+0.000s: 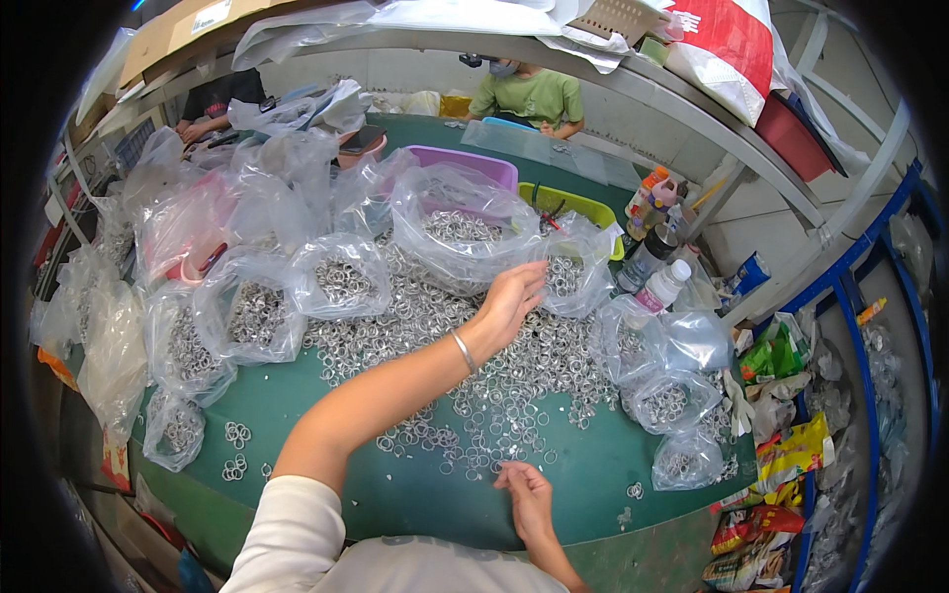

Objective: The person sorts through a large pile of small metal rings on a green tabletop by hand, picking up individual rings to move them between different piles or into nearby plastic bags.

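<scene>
Small silvery rings (554, 361) lie heaped at the frame's centre; presumably light, stiff and slippery, each is best pinched across its rim. Left hand (514, 298), centre: fingers extended close together beside a clear bag (591, 287). Right hand (527, 492), lower centre: fingers curled near loose rings. Whether either grips anything cannot be told.

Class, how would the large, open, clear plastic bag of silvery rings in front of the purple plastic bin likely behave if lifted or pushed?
The large, open, clear plastic bag would probably be floppy, since its thin film wrinkles. It may feel fairly heavy, as many silvery, metal-looking rings are heaped inside. With its mouth wide open, tipping it could spill some.
</scene>
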Motion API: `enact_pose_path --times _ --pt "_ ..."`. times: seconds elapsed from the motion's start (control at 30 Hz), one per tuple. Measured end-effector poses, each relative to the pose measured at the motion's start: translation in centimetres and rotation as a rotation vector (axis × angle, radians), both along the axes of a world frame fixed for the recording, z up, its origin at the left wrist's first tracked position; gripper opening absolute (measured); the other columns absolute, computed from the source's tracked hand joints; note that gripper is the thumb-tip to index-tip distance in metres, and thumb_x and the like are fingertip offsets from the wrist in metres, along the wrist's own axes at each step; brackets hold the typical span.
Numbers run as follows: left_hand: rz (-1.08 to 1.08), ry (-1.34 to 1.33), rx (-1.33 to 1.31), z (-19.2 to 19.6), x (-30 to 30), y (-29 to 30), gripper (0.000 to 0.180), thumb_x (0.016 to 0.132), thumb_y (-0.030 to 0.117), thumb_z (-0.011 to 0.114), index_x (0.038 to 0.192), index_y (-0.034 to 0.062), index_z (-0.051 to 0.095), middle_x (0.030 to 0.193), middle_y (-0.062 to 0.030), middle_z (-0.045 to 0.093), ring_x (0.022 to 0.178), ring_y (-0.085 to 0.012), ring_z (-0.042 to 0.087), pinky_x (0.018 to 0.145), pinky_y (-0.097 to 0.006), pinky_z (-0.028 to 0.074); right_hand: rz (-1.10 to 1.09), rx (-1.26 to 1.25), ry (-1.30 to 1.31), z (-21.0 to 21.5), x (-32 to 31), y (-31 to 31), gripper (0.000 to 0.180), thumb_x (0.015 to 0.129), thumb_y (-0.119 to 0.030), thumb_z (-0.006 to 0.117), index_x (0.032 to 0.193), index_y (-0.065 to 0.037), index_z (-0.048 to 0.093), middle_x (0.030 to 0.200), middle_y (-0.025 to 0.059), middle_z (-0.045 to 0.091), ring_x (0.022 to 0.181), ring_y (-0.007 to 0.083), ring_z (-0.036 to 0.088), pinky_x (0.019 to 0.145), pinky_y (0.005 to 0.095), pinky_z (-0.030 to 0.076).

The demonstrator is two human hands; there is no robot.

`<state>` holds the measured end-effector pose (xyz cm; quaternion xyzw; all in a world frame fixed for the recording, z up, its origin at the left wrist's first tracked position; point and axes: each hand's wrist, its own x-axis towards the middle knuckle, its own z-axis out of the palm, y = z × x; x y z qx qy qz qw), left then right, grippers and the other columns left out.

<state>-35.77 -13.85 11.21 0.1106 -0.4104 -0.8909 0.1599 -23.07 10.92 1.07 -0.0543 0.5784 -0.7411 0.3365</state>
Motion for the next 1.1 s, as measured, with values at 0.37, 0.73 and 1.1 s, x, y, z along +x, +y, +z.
enact_pose_path --times 0.37,0.73,1.1 --pt "0.325 0.121 -2.009 -3.3 0.1 -0.7 0.039 0.074 -0.003 0.055 0.112 -0.001 0.057 0.117 -0.0151 0.056 0.126 -0.0317 0.044 0.097 -0.044 0.037 -0.048 0.172 1.066 10.8 -20.6 -10.7 0.021 0.092 -0.006 0.054 0.108 0.005 0.062 0.103 0.0147 0.067 0.091 0.0205 0.064 0.083 0.0313 0.049" --pt "0.342 0.283 -1.905 -4.9 -1.1 -2.4 0.027 0.075 0.002 0.057 0.102 -0.0008 0.059 0.101 -0.0143 0.056 0.108 -0.0305 0.053 0.081 -0.037 0.05 0.132 1.228 1.531 7.4 -30.5 -17.3 0.016 0.08 -0.016 0.067 0.082 0.0 0.065 0.085 0.0201 0.067 0.084 0.0363 0.065 0.072 0.0455 0.052" --pt "0.353 0.336 -1.834 -5.0 -1.6 -2.4 0.027 0.076 0.003 0.06 0.102 0.0002 0.059 0.101 -0.0137 0.055 0.109 -0.0309 0.052 0.081 -0.038 0.05 0.265 1.128 1.393 8.8 -30.7 -15.9 0.018 0.075 -0.01 0.065 0.092 -0.003 0.066 0.091 0.0212 0.066 0.09 0.0379 0.064 0.077 0.0463 0.051"
